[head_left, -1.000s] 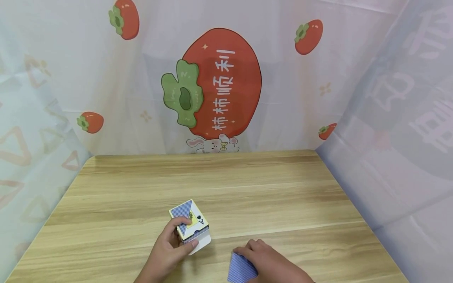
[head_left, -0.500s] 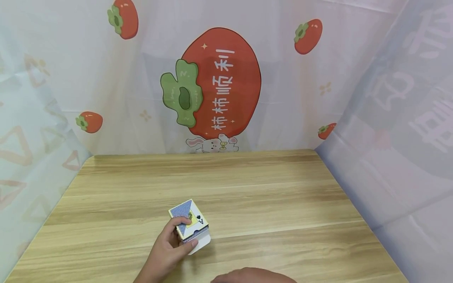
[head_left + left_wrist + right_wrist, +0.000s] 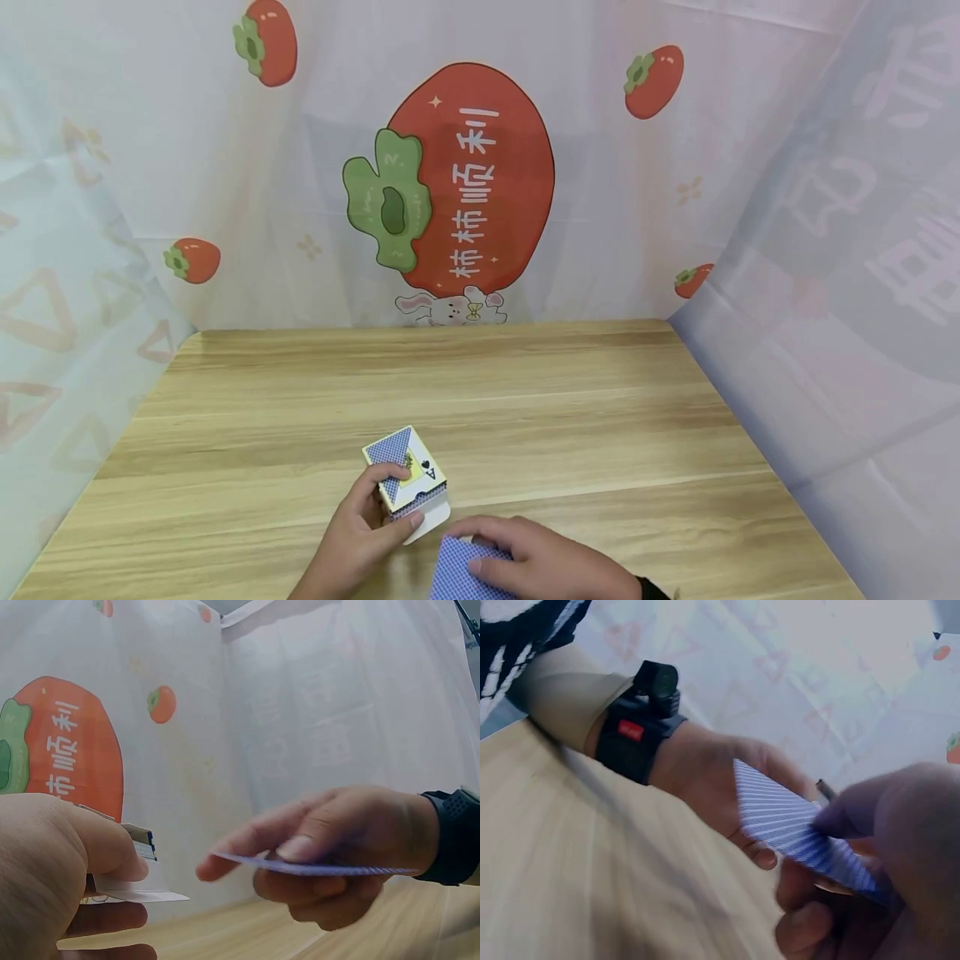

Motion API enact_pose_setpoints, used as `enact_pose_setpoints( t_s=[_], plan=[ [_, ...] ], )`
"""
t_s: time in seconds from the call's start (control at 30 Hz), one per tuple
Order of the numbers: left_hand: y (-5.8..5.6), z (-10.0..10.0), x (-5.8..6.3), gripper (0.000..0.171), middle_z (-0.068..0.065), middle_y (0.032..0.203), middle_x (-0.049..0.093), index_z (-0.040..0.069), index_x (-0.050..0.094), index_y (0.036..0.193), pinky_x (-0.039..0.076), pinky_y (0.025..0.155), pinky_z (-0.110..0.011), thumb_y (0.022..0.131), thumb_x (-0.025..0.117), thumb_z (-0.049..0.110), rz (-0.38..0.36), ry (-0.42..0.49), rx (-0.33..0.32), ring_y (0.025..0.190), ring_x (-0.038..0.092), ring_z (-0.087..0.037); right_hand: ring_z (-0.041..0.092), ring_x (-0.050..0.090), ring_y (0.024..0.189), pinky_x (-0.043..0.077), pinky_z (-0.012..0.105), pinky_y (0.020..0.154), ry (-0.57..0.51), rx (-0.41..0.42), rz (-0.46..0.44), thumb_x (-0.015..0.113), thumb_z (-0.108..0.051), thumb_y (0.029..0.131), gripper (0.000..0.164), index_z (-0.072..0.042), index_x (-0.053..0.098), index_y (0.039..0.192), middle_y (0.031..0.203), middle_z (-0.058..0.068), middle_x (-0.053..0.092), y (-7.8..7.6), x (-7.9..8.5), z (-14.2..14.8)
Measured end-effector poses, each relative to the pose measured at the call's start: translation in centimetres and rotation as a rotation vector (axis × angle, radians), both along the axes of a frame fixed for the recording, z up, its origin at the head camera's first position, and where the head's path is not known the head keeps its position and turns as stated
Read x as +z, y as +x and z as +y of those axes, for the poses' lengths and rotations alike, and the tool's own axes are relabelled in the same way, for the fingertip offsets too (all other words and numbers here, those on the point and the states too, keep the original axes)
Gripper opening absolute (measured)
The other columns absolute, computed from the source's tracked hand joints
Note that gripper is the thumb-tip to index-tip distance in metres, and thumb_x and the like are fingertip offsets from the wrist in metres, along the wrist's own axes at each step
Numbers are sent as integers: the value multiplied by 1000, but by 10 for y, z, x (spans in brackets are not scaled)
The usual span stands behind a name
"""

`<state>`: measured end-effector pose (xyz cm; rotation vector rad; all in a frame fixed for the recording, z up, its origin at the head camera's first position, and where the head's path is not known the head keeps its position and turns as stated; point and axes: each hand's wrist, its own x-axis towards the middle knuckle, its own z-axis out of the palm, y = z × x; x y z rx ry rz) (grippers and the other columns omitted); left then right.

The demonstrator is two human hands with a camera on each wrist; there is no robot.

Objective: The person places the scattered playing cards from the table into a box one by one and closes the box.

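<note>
In the head view my left hand grips a playing card box, fingers over its printed top and thumb at its lower edge. The box has a blue pattern and an ace of spades mark, and its white flap hangs open towards me. Blue card edges show in its mouth. Beside it, my right hand pinches blue-backed playing cards between thumb and fingers. From the left wrist, these cards appear edge-on as a thin layer, held level, apart from the box's flap.
A wood-grain table spreads under both hands. Behind it hangs a white cloth with a large printed persimmon, and cloth walls stand at both sides. Each wrist wears a dark strap, such as the band on the left wrist.
My right hand dipped with blue-backed cards to the bottom edge of the head view, then came back up, now nearer the box. The left hand and box have hardly moved.
</note>
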<state>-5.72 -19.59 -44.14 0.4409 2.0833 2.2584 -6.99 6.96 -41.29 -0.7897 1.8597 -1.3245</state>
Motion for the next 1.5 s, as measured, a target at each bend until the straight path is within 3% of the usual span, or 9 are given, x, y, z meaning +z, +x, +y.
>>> enact_pose_setpoints(
  t_s=[0.17, 0.37, 0.53, 0.9, 1.17, 1.33, 1.5],
  plan=[
    [-1, 1, -2, 47, -26, 120, 53, 2, 45, 128, 59, 82, -27, 89, 69, -9, 19, 12, -21, 103, 64, -16, 1, 64, 77, 55, 17, 67, -144, -147, 9, 53, -21, 106, 32, -10, 60, 135, 91, -5, 67, -6, 4, -10],
    [-1, 1, -2, 47, -21, 114, 53, 3, 44, 129, 58, 79, -26, 90, 69, -6, -10, 28, -51, 98, 62, -16, 8, 70, 79, 58, 19, 67, -217, -267, -69, 56, -18, 104, 30, -1, 60, 129, 92, 4, 71, -11, 6, -18],
    [-1, 2, -4, 47, -18, 109, 54, 3, 44, 129, 58, 74, -24, 90, 67, -10, 29, 38, -73, 93, 61, -11, 14, 71, 84, 60, 23, 69, -222, -347, -144, 59, -20, 103, 31, 0, 61, 126, 97, 7, 71, -14, 7, -25],
    [-3, 2, -8, 46, -22, 115, 52, -1, 43, 128, 58, 78, -23, 89, 64, -14, 115, 39, -79, 100, 63, -10, 14, 71, 77, 59, 22, 62, -229, -392, -204, 62, -19, 101, 25, 2, 59, 116, 89, 7, 71, -15, 8, -35],
    [-3, 2, -7, 46, -22, 116, 50, -1, 43, 128, 58, 78, -23, 89, 64, -15, 124, 0, -63, 100, 62, -9, 17, 72, 75, 60, 24, 60, -199, -450, -184, 62, -21, 101, 24, 0, 61, 113, 87, 7, 71, -15, 8, -38],
    [-2, 1, -6, 48, -21, 115, 51, 0, 42, 129, 58, 78, -24, 89, 65, -13, 77, 0, -71, 99, 62, -10, 21, 73, 75, 62, 29, 59, -230, -489, -241, 60, -23, 102, 27, 1, 58, 114, 91, 10, 71, -16, 6, -38],
    [-3, 2, -7, 47, -22, 119, 50, -2, 42, 128, 58, 79, -24, 89, 65, -13, 113, 2, -59, 101, 63, -9, 20, 73, 76, 61, 29, 60, -245, -446, -275, 61, -21, 102, 24, 1, 59, 113, 90, 12, 72, -15, 4, -39]
  ],
)
